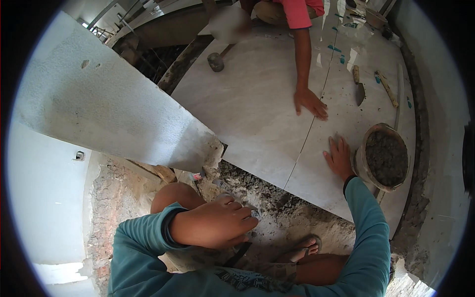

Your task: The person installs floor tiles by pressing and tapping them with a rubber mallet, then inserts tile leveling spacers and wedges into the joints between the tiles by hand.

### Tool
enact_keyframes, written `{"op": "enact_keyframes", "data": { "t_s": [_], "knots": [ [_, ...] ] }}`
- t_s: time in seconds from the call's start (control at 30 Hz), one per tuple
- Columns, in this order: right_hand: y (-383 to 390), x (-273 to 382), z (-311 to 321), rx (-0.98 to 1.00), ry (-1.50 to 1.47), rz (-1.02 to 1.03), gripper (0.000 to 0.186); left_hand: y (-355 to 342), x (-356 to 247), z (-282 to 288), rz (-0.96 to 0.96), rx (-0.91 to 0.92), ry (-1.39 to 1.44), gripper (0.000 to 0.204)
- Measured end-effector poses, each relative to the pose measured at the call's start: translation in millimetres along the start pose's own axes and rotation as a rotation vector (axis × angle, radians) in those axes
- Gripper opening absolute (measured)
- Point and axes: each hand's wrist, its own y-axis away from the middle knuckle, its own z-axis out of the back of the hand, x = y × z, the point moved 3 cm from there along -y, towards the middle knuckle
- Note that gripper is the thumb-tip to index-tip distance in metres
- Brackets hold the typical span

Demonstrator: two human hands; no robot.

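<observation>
My left hand (215, 222) is curled in front of my bent left knee (175, 198); something small shows by its fingers, too hidden to make out. My right hand (340, 159) lies spread on a pale large floor tile (257, 133), beside a dark seam between tiles. Just right of it sits a bucket (383, 161) of grey mortar. A co-worker's hand (309, 104) rests spread on the tiles farther away, across the same seam. Below the tile's near edge is rough, rubble-strewn mortar (277, 213).
A white wall ledge (114, 94) juts in from the left. A mallet (215, 62), a trowel (359, 93), a wooden-handled tool (387, 89) and small teal spacers (335, 48) lie on the tiles. A narrow gap (420, 143) runs along the right wall (440, 99).
</observation>
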Motion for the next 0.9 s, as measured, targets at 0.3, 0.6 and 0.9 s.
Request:
{"op": "enact_keyframes", "data": {
  "t_s": [0.3, 0.6, 0.9],
  "knots": [
    [-3.0, 1.7, 6.2, -0.031, -0.076, -0.106, 0.067, 2.9, 0.4, 2.8, 0.015, 0.050, 0.030, 0.039],
    [-2.8, -9.3, -5.0, -0.004, -0.101, -0.101, 0.074, -0.1, -5.5, 14.2, -0.032, -0.007, 0.060, 0.038],
    [1.8, 0.2, 3.2, 0.152, 0.040, -0.154, 0.075, -4.8, -4.5, 16.1, -0.014, -0.021, 0.077, 0.042]
  ]
}}
